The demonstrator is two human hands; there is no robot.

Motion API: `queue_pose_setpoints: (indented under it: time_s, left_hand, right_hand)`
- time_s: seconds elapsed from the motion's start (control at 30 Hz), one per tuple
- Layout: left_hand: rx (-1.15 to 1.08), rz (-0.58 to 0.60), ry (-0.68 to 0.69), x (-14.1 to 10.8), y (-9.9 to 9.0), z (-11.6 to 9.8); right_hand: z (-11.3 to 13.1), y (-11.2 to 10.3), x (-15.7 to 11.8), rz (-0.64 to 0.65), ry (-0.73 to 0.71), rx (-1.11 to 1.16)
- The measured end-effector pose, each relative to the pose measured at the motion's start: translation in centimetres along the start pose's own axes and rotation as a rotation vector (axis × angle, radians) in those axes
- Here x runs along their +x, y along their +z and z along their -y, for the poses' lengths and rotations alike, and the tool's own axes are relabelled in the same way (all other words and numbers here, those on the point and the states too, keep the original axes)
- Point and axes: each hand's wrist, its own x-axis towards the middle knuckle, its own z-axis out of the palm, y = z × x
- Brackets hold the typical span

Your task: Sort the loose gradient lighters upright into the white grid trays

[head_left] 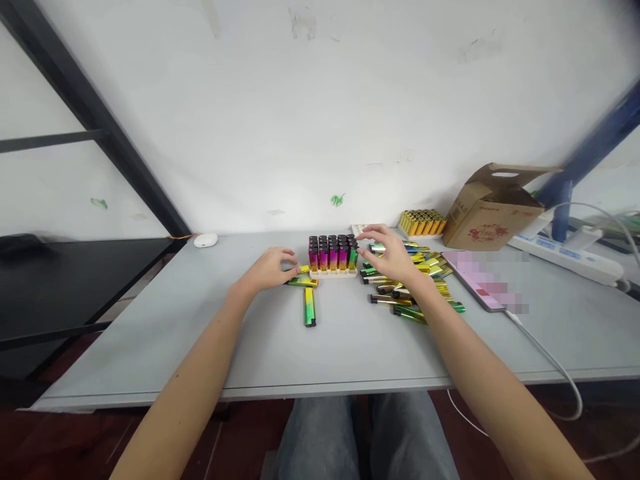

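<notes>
Rows of upright lighters point(333, 257), mostly purple and orange, stand in a white tray point(334, 274) at the middle of the table. My left hand point(273, 269) is left of the tray, its fingers curled at a yellow lighter point(303, 269). Below that one lies a yellow-green lighter point(303, 283), and nearer to me a yellow and green lighter point(310, 307). My right hand point(387, 253) is at the tray's right end, thumb and fingers apart beside a green lighter point(353, 258). Under and around it is a pile of loose lighters point(385, 280).
A second tray of yellow lighters point(423, 223) stands by the wall, next to an open cardboard box point(487, 213). On the right lie a pink phone point(477, 281) with a cable and a white power strip point(570, 257). A small white case point(205, 240) is at the back left.
</notes>
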Motion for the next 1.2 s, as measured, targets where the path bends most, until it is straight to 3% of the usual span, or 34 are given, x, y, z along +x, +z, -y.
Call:
queue_pose_setpoints:
  time_s: [0.17,0.33,0.43,0.53,0.6,0.87,1.03,1.2]
  left_hand:
    - [-0.052,0.063,-0.017,0.0,-0.6,-0.1]
    - [-0.043,-0.064,-0.048,0.0,-0.5,-0.5]
    - [-0.034,-0.212,-0.041,0.2,-0.6,-0.8]
    - [-0.056,-0.394,-0.072,0.4,-0.7,-1.1]
    - [-0.147,-0.455,-0.106,0.5,-0.7,-1.4]
    - [-0.613,-0.461,-0.246,0.8,-0.5,-2.5]
    - [-0.633,-0.488,-0.304,0.9,-0.5,-2.4]
    - [-0.764,-0.491,-0.263,1.0,-0.1,-2.3]
  right_hand:
    - [-0.4,0.1,-0.2,0.113,0.08,0.018]
    - [-0.4,0.6,-0.7,0.334,0.133,-0.049]
    - [-0.4,0.9,-0.9,0.389,0.162,-0.095]
    - [-0.4,1.2,-0.9,0.403,0.152,-0.127]
    - [-0.4,1.4,-1.0,0.404,0.143,-0.141]
    - [-0.6,2.0,-1.1,0.398,0.135,-0.168]
    - [-0.1,2.8,-1.2,0.396,0.125,-0.173]
    - [0.7,3.3,-1.4,0.356,0.14,-0.204]
